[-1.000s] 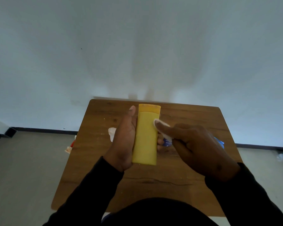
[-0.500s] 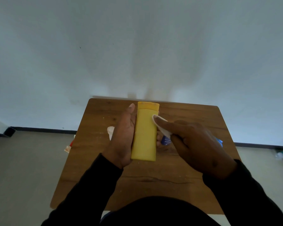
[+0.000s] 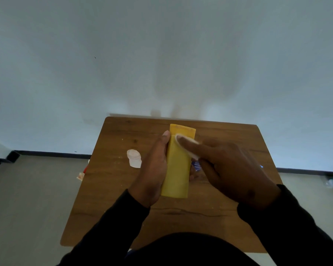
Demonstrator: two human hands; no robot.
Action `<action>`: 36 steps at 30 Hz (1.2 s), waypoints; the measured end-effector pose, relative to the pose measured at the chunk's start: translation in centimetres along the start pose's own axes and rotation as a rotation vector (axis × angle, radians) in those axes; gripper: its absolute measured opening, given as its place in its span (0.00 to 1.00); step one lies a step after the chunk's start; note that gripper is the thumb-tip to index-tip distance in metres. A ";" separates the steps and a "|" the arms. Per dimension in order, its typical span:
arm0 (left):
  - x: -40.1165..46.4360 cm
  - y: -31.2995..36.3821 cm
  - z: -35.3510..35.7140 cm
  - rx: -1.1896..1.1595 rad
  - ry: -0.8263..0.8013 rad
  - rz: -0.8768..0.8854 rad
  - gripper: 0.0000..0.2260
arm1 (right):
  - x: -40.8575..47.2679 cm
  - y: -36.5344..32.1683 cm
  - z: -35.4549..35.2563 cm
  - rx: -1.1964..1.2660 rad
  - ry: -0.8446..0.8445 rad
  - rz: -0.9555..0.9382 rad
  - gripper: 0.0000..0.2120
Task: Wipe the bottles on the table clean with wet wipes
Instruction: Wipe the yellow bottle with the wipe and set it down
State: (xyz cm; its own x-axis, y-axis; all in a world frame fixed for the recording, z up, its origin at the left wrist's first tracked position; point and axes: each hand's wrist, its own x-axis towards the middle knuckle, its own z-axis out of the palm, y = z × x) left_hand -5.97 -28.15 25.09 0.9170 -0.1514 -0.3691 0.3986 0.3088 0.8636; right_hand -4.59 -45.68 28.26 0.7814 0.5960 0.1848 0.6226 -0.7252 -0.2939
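Note:
A flat yellow bottle point(image 3: 178, 166) is held above the wooden table point(image 3: 112, 189), its cap end pointing away from me. My left hand point(image 3: 152, 173) grips it along its left side, thumb on the near face and fingers behind. My right hand point(image 3: 225, 169) presses a white wet wipe point(image 3: 188, 146) onto the upper part of the bottle's face with its extended fingers, the wipe folded under them.
A small white bottle point(image 3: 134, 158) lies on the table left of my left hand. A blue packet point(image 3: 196, 167) shows partly under my right hand. Small litter point(image 3: 80, 176) lies on the floor by the table's left edge. A wall stands behind the table.
My right hand has slid the wipe from the bottle's right edge up and left onto its upper face. The bottle has risen slightly with my left hand.

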 end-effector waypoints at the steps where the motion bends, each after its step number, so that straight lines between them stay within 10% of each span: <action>1: -0.1 0.1 0.2 -0.007 -0.003 -0.005 0.26 | 0.3 0.1 0.0 -0.004 0.058 0.050 0.27; 36: 0.6 0.9 0.7 -0.035 -0.026 0.009 0.40 | -0.1 -1.2 0.9 0.103 0.084 0.080 0.27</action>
State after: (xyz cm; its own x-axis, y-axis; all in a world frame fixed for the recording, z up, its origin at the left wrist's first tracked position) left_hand -5.08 -28.65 25.93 0.9200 -0.1729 -0.3517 0.3910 0.3433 0.8540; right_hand -5.47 -44.50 27.73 0.8316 0.5041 0.2331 0.5543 -0.7272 -0.4048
